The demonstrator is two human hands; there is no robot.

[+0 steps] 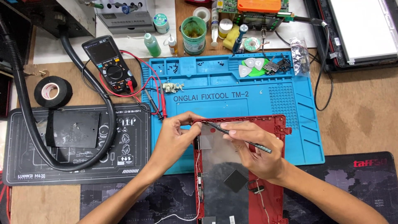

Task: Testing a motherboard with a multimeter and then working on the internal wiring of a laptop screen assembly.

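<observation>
Red laptop lid lies lengthwise toward me on the blue mat. My right hand pinches a slim screwdriver — tip up-left, at the corner my left fingers pinch, nearer.

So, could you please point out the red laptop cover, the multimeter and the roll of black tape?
red laptop cover (271,199), head view, right border.
multimeter (110,64), head view, dial.
roll of black tape (53,92), head view, its outer ring.
</observation>
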